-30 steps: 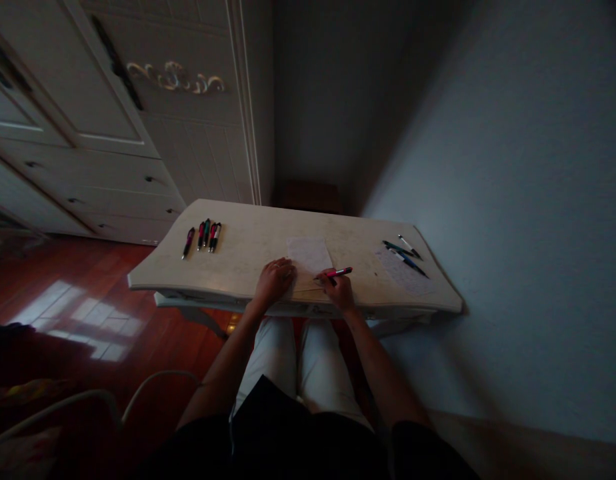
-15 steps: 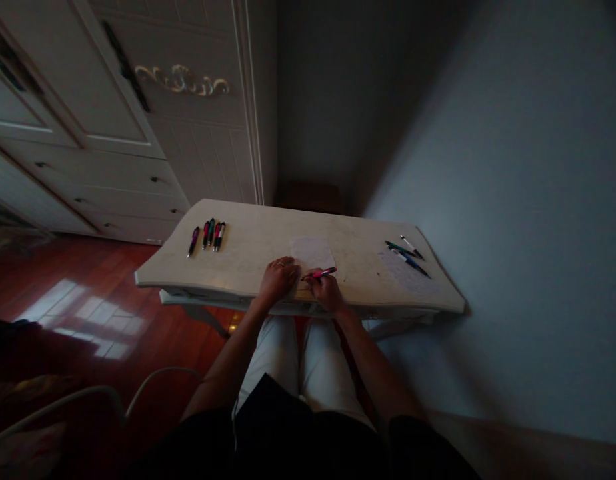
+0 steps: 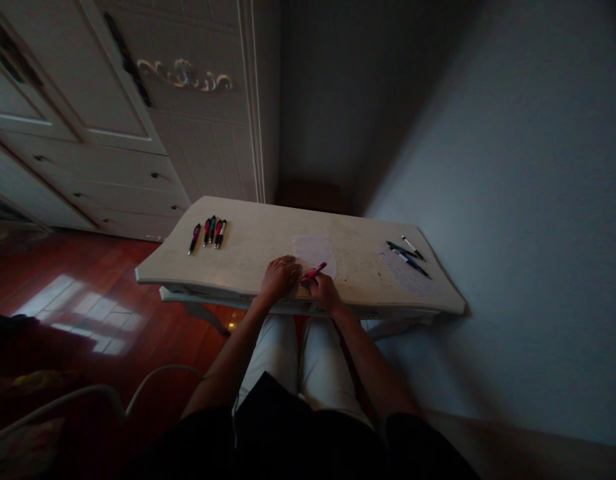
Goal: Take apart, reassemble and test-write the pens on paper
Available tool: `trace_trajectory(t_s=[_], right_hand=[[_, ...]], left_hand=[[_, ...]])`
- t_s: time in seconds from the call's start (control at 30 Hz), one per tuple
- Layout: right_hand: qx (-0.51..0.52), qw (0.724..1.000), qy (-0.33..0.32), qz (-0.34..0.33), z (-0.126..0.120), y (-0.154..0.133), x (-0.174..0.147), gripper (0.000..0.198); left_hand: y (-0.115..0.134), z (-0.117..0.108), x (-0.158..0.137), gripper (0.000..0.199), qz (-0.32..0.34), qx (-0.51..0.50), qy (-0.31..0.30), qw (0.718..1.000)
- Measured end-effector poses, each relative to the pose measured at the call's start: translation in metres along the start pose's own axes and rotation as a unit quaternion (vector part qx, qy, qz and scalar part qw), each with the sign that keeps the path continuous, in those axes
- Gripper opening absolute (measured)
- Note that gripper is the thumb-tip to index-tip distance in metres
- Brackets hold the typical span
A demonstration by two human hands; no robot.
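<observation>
A pink and black pen [image 3: 318,269] is gripped in my right hand [image 3: 325,291], near the front edge of the white table [image 3: 258,230]. Its upper end slants up to the right; the tip is too dim to make out. My left hand [image 3: 279,277] rests palm down with its fingers stretched out, holding nothing. It lies by the left lower corner of a sheet of white paper [image 3: 313,249], partly covering it. Both hands are close together, and the lower part of the sheet is hidden behind them.
Several pens [image 3: 212,231] lie side by side on the table's left, with a purple pen [image 3: 195,239] beside them. At right, a blue pen [image 3: 409,263], a green pen [image 3: 401,249] and a white pen [image 3: 413,247] lie by a written-on sheet [image 3: 405,277]. A wall [image 3: 528,240] borders the right.
The pen in my right hand has tilted to a steeper slant, its upper end shifting left. My left hand stays in about the same place.
</observation>
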State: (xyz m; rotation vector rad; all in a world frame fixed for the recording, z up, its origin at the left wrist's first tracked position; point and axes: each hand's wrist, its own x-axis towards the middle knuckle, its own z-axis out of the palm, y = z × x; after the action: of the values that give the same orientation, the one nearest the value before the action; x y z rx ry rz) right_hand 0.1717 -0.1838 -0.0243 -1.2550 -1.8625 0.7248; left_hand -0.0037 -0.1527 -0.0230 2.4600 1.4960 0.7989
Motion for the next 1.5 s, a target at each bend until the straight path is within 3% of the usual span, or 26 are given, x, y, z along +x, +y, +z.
trace_trajectory(t_s=[0.33,0.7,0.97,1.5], right_hand=[[-0.027,0.999,-0.013,-0.013,-0.0031,-0.0017,-0.0015,0.017],[-0.04,0.999,0.016,-0.02,0.0004,0.0035,-0.0016,0.015],[-0.003,1.0,-0.004,-0.023,-0.002,-0.001,-0.0028,0.02],[0.036,0.998,0.044,-0.009,-0.0016,0.007,-0.0054,0.024]], left_hand=[[0.0018,-0.003,0.0001,0.025,0.002,-0.017,0.0,1.0],[0.0038,-0.0045,-0.0006,0.025,0.002,-0.006,0.002,1.0],[0.0012,-0.003,-0.0005,0.025,0.003,-0.007,-0.004,1.0],[0.0021,-0.0018,-0.001,0.025,-0.014,-0.013,-0.001,1.0]])
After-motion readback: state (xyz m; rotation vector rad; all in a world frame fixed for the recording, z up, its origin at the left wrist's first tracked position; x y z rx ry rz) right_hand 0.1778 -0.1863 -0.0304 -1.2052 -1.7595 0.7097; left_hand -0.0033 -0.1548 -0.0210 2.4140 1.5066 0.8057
